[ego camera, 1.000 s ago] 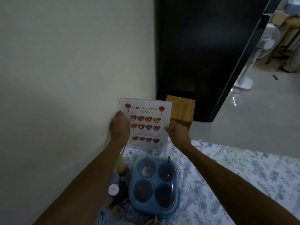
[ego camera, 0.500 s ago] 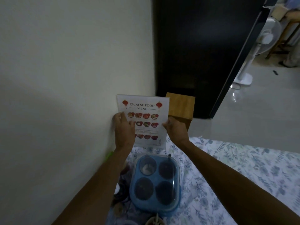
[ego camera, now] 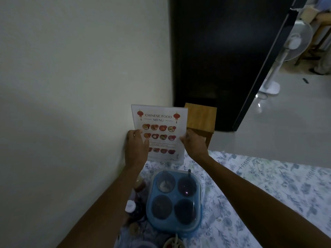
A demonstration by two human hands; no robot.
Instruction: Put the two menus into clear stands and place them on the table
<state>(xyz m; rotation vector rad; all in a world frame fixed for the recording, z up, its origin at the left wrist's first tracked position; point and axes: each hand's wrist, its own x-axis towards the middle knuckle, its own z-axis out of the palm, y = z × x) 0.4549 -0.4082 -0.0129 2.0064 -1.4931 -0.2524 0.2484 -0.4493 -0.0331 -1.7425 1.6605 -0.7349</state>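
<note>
A white "Chinese Food Menu" sheet [ego camera: 161, 122] sits inside a clear stand [ego camera: 184, 154] that stands upright at the far corner of the table [ego camera: 268, 190], close to the wall. My left hand [ego camera: 136, 147] grips the stand's left edge, fingers over the front. On the stand's right edge rests my right hand [ego camera: 194, 143], holding it. The stand's foot touches the flowered tablecloth. A second menu is not in view.
A blue four-cup condiment caddy [ego camera: 174, 199] with a clear lid stands just in front of the stand. Sauce bottles [ego camera: 133, 210] line the wall side. A wooden stool [ego camera: 200, 117] is behind the table, a dark door [ego camera: 223, 59] beyond, and a white fan [ego camera: 286, 51] far right.
Both hands have shifted the stand slightly away from me towards the table's far corner, and my left hand has slid lower along its left edge.
</note>
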